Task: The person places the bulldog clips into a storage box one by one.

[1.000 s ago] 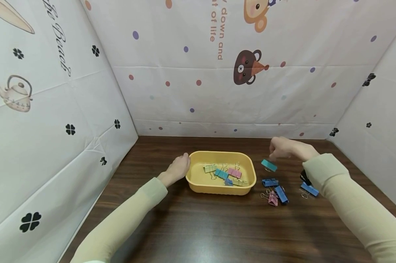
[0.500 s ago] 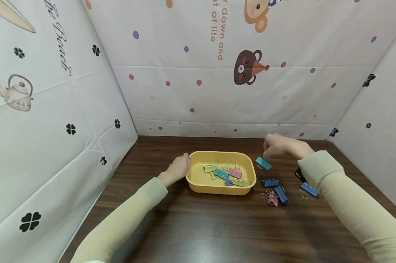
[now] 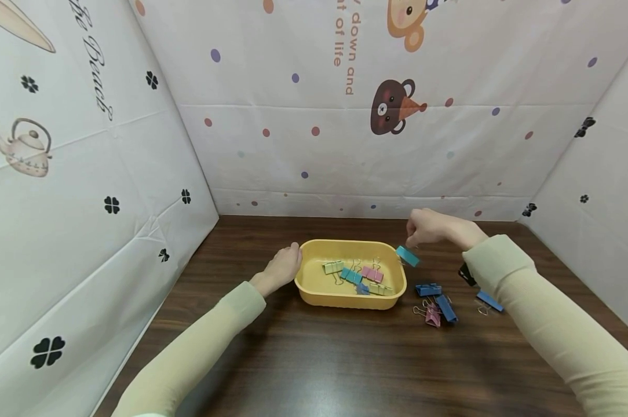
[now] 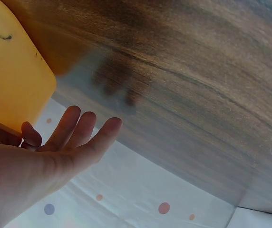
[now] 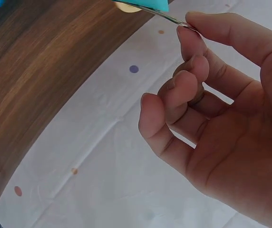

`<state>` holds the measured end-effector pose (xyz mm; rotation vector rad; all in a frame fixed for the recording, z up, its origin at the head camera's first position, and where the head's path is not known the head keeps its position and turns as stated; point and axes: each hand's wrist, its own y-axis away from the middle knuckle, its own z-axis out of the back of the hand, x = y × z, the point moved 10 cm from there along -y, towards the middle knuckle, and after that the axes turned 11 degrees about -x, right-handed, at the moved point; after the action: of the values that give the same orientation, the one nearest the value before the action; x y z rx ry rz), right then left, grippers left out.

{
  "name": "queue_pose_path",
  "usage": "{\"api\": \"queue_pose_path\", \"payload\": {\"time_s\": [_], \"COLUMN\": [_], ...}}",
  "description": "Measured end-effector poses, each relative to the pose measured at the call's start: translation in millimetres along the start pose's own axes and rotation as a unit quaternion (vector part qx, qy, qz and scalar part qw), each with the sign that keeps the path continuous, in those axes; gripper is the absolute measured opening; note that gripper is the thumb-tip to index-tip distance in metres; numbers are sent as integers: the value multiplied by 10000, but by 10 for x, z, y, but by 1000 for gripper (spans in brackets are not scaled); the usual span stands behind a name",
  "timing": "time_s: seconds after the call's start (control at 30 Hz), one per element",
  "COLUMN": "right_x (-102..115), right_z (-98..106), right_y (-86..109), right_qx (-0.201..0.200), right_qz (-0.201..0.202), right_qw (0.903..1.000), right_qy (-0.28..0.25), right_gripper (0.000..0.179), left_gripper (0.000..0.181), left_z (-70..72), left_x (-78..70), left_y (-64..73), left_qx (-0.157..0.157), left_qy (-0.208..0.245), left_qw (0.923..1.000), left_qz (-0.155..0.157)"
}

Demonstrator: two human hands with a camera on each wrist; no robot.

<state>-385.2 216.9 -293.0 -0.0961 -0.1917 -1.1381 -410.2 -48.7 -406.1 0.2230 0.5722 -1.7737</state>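
Observation:
My right hand pinches a teal binder clip by its wire handle, between thumb and index finger. The clip hangs by the right rim of a yellow plastic basket; the other fingers are loosely curled in the right wrist view. At the basket's left end my left hand holds the rim. In the left wrist view several of its fingers extend beside the basket wall, and the gripping contact is partly hidden. Inside the basket lie a light green clip, a teal clip, a pink clip and others.
Right of the basket, blue binder clips and a pink clip lie close together on the dark wood table. Another blue clip and a black clip lie farther right, near the right sleeve. Printed white sheets enclose the table.
My right hand has moved left with the teal binder clip, from right of the basket to its right rim. The left hand and the basket have stayed in place.

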Motion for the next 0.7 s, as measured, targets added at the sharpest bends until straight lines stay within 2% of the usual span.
{"api": "queue_pose_path", "payload": {"time_s": [0.2,0.47,0.7], "right_x": [83,190,269], "right_z": [30,-16,-41], "right_y": [-48,-110,-164], "right_qx": [-69,-20,-73], "right_qz": [81,169,247], "right_qw": [9999,9998,9997], "right_qy": [37,-124,-49], "right_gripper": [24,34,30], "left_gripper": [26,26,26], "left_z": [10,-11,-8], "left_x": [6,0,1], "left_y": [-13,8,2], "left_qx": [-63,17,5], "left_qy": [-54,29,-40], "left_qw": [10000,10000,10000], "left_qz": [-4,-42,-28]}}
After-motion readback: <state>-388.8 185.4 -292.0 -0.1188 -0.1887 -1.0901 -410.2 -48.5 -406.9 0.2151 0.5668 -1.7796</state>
